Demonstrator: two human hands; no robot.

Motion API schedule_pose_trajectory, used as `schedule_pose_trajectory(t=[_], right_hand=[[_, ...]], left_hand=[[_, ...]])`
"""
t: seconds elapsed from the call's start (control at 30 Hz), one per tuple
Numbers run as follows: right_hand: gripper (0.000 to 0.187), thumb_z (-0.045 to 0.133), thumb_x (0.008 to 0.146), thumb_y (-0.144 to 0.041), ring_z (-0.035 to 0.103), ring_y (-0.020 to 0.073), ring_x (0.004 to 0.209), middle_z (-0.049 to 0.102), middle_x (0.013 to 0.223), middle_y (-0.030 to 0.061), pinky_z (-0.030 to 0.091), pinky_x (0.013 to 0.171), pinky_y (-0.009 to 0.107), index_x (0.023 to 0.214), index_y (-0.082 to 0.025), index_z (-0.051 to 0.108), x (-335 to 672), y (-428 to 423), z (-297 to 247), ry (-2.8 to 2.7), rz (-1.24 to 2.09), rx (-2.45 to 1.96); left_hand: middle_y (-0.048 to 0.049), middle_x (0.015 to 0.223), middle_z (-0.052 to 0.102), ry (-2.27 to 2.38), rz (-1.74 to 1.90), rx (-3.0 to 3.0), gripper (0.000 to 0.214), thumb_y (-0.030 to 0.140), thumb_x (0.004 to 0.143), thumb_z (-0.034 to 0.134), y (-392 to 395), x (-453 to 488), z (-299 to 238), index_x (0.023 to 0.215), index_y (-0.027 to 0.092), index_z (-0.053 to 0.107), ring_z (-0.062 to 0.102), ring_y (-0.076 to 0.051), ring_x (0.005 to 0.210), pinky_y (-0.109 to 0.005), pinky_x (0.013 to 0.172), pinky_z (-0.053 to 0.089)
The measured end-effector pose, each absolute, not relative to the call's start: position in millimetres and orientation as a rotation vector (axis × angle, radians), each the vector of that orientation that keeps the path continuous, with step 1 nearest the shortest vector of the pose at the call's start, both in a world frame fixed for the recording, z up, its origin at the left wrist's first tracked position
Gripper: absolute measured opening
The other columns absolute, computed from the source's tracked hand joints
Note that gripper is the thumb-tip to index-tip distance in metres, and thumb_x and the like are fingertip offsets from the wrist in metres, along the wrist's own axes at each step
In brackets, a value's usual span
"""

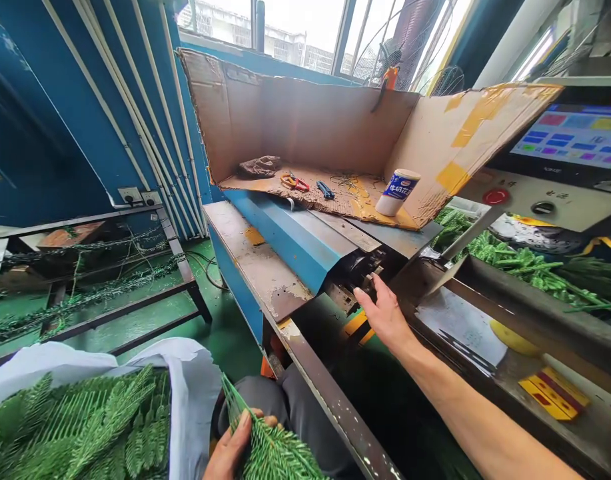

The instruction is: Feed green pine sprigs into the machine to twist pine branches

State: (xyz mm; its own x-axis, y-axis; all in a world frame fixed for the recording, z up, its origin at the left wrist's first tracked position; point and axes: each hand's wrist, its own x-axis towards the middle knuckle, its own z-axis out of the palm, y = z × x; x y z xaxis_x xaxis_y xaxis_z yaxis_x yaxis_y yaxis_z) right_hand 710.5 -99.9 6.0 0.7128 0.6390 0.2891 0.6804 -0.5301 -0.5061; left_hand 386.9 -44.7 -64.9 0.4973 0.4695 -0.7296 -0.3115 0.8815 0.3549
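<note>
Left grip (pixel 235 450) closed on a green plastic pine sprig (pixel 275 453), held at 6 o'clock above my lap. More sprigs (pixel 80 427) fill a white sack (pixel 190 380) at 7 o'clock. Right grip (pixel 382 313) open, fingers (pixel 372 283) resting on the metal workings (pixel 355 280) of a blue machine at 12 o'clock. Beyond, in a cardboard tray (pixel 295 113): red-handled scissors (pixel 294 181), blue-handled pliers (pixel 325 190), a white-and-blue bottle (pixel 398 192).
</note>
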Motion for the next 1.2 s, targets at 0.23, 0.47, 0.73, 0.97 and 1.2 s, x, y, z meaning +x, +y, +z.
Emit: schedule_pose_trajectory(t=[0.23,0.47,0.73,0.97,1.2], right_hand=[[0.080,0.043,0.090,-0.057,0.012,0.0194,0.137,0.010,0.151,0.0052,0.015,0.113,0.041,0.147,-0.023,-0.001,710.6,-104.9,-10.1,-0.877,0.314,-1.832],[0.087,0.043,0.085,-0.065,0.008,0.0228,0.138,0.011,0.151,0.0058,0.010,0.114,0.044,0.148,-0.019,0.004,687.7,-111.2,6.4,-0.850,0.210,-1.929],[0.060,0.047,0.091,-0.050,0.043,0.0240,0.123,0.042,0.137,0.0081,0.039,0.103,0.041,0.142,-0.023,0.031,554.4,-154.9,27.9,-1.240,1.112,-1.703],[0.058,0.041,0.093,-0.048,0.031,0.0213,0.131,0.033,0.143,0.0058,0.023,0.113,0.040,0.143,-0.021,0.029,536.7,-168.7,26.8,-1.212,0.977,-1.720],[0.067,0.046,0.090,-0.048,0.023,0.0238,0.134,0.026,0.146,0.0062,0.021,0.113,0.045,0.145,-0.019,0.023,542.1,-188.9,24.3,-1.161,0.915,-1.700]], left_hand=[[-0.0088,0.078,0.070,0.867,0.398,0.244,0.031,0.037,0.063,0.075,-41.9,384.2,-61.7,0.083,0.017,0.063,0.065,-0.035,0.091,-0.052,0.087,0.046],[-0.0108,0.077,0.071,0.823,0.413,0.306,0.029,0.035,0.064,0.075,-47.0,390.9,-40.4,0.081,0.013,0.067,0.066,-0.031,0.087,-0.044,0.085,0.047],[-0.0043,0.064,0.068,0.763,0.574,0.380,0.019,0.030,0.072,0.071,-63.1,413.0,-5.8,0.081,0.014,0.067,0.065,-0.019,0.069,-0.031,0.075,0.048],[-0.0007,0.067,0.065,0.765,0.716,0.520,0.016,0.032,0.077,0.065,-79.9,432.1,9.1,0.077,0.016,0.060,0.060,-0.013,0.066,-0.024,0.066,0.044],[-0.0012,0.070,0.067,0.771,0.658,0.633,0.023,0.038,0.074,0.068,-92.9,444.6,27.9,0.079,0.017,0.059,0.060,-0.013,0.064,-0.023,0.064,0.046]])
